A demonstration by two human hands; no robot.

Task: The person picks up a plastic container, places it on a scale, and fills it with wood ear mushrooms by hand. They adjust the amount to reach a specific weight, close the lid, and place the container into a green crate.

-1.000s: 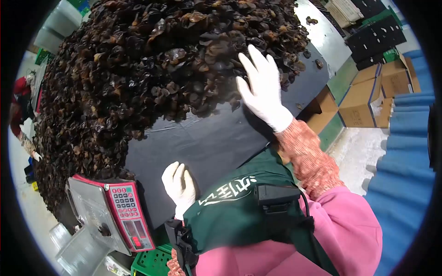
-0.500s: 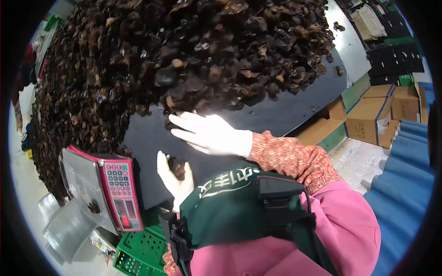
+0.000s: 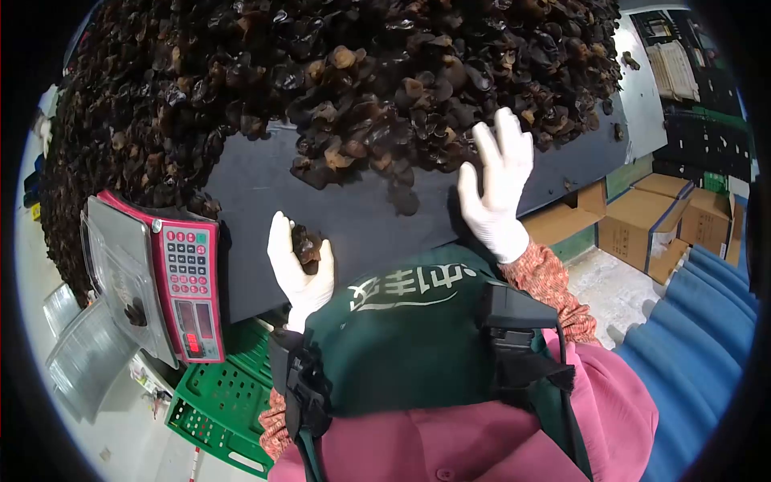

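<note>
A big heap of wet, dark brown wood ear mushrooms [image 3: 377, 88] covers the far part of the dark tabletop [image 3: 269, 189]. My left hand [image 3: 299, 277], in a white glove, holds a brown wood ear mushroom piece [image 3: 306, 243] between thumb and fingers, low over the table near my apron. My right hand [image 3: 499, 189], also gloved in white, is at the near right edge of the heap. Its fingers are spread and extended, with nothing visible in them. A few mushrooms stick out from the heap onto the table between the two hands.
Left of my left hand stands a pink-framed digital scale [image 3: 191, 281] with a dark mushroom piece [image 3: 135, 313] on its pan. Below it is a green plastic crate [image 3: 221, 402]. Clear plastic containers [image 3: 92, 353] lie at far left. Cardboard boxes [image 3: 638, 217] and blue corrugated material [image 3: 691, 337] are at right.
My right hand has moved right and its fingers have spread upward toward the heap. My left hand still holds the mushroom piece. The camera view has shifted, and more loose mushrooms show at the heap's near edge.
</note>
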